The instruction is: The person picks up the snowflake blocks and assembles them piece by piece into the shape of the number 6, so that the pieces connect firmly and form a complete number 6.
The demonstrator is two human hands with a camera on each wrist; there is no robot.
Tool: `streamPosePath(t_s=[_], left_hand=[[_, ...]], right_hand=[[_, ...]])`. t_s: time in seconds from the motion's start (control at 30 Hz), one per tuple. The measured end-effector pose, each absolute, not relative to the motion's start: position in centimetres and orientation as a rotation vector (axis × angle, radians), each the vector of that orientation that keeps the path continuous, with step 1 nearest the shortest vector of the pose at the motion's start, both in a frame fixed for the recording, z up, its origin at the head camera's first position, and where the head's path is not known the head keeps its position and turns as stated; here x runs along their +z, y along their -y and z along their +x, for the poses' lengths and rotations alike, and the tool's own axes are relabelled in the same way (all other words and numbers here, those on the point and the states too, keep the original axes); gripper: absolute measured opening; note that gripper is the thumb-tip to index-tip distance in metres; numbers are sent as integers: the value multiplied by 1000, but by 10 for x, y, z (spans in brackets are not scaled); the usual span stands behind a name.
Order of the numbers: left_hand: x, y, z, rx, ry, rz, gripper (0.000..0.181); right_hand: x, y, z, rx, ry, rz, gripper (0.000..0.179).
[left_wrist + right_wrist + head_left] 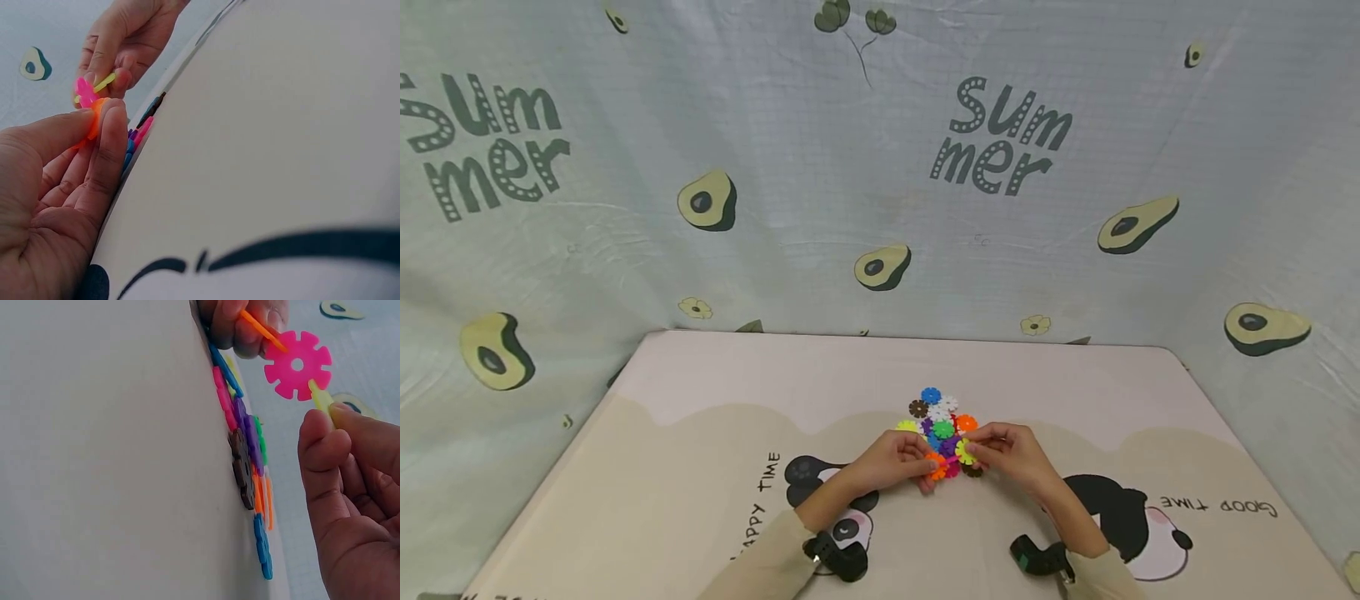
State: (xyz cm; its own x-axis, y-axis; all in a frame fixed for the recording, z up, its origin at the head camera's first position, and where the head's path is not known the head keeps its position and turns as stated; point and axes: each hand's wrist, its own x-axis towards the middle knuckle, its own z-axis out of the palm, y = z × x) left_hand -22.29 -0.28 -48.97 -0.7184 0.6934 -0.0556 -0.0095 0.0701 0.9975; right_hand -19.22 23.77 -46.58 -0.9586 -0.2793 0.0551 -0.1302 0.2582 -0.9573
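Note:
My left hand [889,461] pinches an orange notched plastic disc [95,122] between thumb and fingers. Opposite it, my right hand [1018,457] pinches a yellow notched disc [322,400]. Between the two sits a pink snowflake disc [294,384] with a round centre hole. In the right wrist view, the orange and yellow discs meet its rim on opposite sides, edge-on; how deep their slots sit cannot be told. Just behind the hands lies a loose pile of similar discs, among them a green disc [943,430], a blue disc [931,395] and a brown disc [241,469].
The pile rests on a table [685,500] with a pale cover printed with cartoon pandas and lettering. A hanging cloth [805,167] with avocados stands behind and at the sides. Dark wrist cameras [841,557] are strapped at both sleeves.

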Motion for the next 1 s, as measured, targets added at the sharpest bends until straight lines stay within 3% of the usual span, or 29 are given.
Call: streamPosePath(t_s=[0.37,1.0], left_hand=[[-488,3,-224,1744,-1761,645,11],[-486,1,-220,1696,-1775,675,22]], right_hand=[[-465,-233,-193,-1819,-2404,-239,27],[-470,-234,-194,-1813,-2126,-498,32]])
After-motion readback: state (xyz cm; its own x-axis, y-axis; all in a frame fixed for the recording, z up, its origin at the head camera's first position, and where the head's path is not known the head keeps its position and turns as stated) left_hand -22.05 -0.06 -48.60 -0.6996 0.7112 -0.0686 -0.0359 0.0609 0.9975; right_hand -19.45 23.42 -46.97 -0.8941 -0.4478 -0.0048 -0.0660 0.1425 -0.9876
